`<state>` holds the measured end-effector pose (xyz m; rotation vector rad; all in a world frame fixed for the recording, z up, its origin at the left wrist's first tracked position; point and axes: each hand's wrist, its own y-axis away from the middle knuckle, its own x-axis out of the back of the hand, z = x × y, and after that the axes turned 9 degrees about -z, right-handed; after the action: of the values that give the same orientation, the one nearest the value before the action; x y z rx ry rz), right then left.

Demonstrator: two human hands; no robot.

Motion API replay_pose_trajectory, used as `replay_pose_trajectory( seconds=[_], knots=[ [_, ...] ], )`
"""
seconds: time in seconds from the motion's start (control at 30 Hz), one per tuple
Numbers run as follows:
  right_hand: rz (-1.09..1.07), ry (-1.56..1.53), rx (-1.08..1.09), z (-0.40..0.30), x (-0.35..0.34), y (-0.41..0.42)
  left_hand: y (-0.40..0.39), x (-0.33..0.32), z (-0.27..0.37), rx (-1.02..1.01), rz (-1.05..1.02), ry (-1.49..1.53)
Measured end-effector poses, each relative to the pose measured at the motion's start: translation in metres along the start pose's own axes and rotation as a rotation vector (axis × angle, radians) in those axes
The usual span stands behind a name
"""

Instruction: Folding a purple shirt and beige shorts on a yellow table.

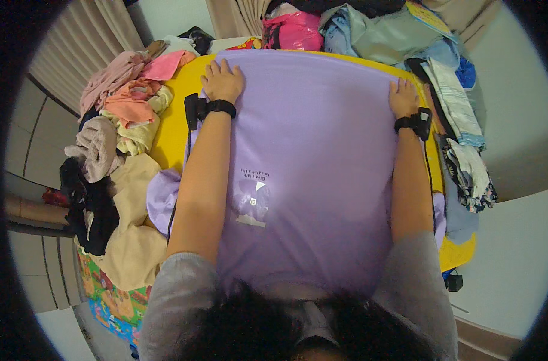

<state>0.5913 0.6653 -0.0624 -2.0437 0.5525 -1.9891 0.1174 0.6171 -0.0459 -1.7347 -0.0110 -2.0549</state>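
Note:
A lavender T-shirt lies spread out over a yellow surface, its hem at the far side and its neckline close to my body. Small printed writing and a picture mark its front, left of the middle. My left hand rests flat with fingers apart on the shirt's far left corner. At the far right corner, my right hand lies on the shirt's edge, fingers extended. Both wrists wear black straps with small devices and cables. Part of a lavender sleeve sticks out left of my left forearm.
Heaped clothes and a beige garment lie along the left. Folded garments line the right edge. Beyond the far edge are a pink plastic bag and a grey-green item. A colourful patterned mat shows at lower left.

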Motion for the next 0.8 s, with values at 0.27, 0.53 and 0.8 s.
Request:
replay_pose_trajectory(
  seconds=[0.27, 0.53, 0.8],
  knots=[
    [-0.186, -0.268, 0.125, -0.009, 0.062, 0.019, 0.049, 0.044, -0.028, -0.211, 0.004, -0.237],
    [-0.270, -0.052, 0.470, -0.049, 0.152, 0.189, 0.167, 0.093, -0.050, -0.630, -0.130, -0.037],
    [-0.268, -0.033, 0.288, -0.011, 0.105, 0.160, 0.162, 0.078, -0.059, -0.520, -0.094, 0.043]
  ],
)
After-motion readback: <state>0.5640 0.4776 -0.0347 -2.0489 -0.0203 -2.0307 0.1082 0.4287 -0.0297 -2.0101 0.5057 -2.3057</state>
